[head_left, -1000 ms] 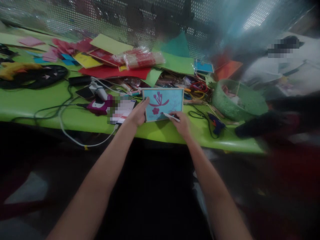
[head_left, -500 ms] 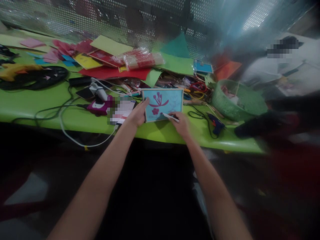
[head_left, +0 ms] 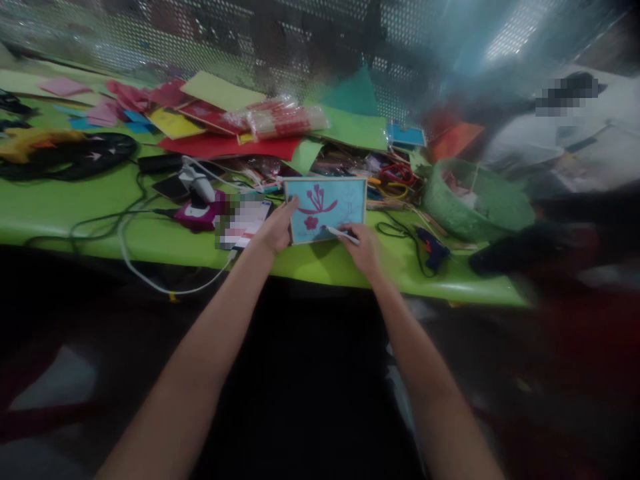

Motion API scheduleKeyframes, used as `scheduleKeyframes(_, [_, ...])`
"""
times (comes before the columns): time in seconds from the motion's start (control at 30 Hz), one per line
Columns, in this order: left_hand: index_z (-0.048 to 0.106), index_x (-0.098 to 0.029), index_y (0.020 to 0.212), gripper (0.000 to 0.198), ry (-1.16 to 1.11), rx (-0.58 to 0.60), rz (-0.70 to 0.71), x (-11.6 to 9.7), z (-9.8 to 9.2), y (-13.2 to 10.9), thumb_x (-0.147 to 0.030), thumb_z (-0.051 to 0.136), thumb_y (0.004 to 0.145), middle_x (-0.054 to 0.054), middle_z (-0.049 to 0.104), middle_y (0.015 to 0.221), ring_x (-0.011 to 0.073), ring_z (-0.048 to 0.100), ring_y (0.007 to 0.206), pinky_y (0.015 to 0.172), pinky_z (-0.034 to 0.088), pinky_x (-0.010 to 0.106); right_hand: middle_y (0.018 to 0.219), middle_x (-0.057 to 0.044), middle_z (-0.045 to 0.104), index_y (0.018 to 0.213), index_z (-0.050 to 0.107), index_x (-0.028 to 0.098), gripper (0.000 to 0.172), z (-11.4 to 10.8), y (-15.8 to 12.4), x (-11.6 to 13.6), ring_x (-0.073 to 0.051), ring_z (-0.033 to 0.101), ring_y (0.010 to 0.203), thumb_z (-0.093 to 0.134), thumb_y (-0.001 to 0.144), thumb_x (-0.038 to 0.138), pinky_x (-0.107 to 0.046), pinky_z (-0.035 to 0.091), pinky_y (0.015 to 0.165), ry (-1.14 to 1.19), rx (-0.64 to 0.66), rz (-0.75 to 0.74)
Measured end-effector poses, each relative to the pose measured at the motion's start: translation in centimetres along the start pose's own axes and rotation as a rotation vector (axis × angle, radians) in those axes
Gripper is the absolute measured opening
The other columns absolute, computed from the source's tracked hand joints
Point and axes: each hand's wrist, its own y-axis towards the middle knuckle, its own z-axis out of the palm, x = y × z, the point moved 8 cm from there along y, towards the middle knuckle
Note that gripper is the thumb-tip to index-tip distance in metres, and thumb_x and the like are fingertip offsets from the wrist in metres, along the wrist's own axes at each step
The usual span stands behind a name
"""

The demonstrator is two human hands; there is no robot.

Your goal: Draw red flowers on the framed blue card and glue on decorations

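A light-blue framed picture point(head_left: 327, 190) with a thin pale border is held tilted up near the table's front edge. Dark pink flower and stem shapes fill its left half, and faint drawn lines show on its right. My left hand point(head_left: 281, 227) is closed around the picture's left edge, thumb on the front. In my right hand point(head_left: 364, 248) a slim white pen-like tool point(head_left: 344, 235) is pinched, its tip at a small dark spot low on the picture. Whether it is a pen or a brush I cannot tell.
A phone point(head_left: 250, 223) with a cable and a purple power strip point(head_left: 200, 212) lie left of the picture. On the right are a glue gun point(head_left: 433, 250) and a green basket point(head_left: 477, 223). Coloured paper point(head_left: 215, 90) and wrapped sticks point(head_left: 287, 120) lie behind. Another person's light sleeve point(head_left: 525, 143) shows far right.
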Motion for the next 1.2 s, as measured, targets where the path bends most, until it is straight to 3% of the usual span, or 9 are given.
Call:
scheduleKeyframes(0.2, [0.069,-0.016,0.127,0.044,-0.001,0.0,-0.005,0.01,0.02,0.07,-0.049,0.066,0.097,0.018,0.079,0.12,0.0384,0.072,0.121,0.107,0.057,0.059,0.099,-0.006,0.077,0.104,0.077,0.025,0.019,-0.25,-0.12,0.15,-0.025,0.067,0.089,0.065,0.098,0.038,-0.038,0.052,0.082,0.02,-0.024,-0.014])
scheduleKeyframes(1.2, [0.068,-0.019,0.132,0.042,-0.013,0.019,-0.006,0.21,-0.13,0.25,-0.047,0.061,0.101,0.016,0.078,0.125,0.0388,0.069,0.127,0.108,0.055,0.06,0.103,-0.006,0.078,0.105,0.076,0.027,0.019,0.74,0.14,0.45,-0.026,0.069,0.098,0.062,0.101,0.04,-0.042,0.053,0.089,0.0,0.078,-0.052])
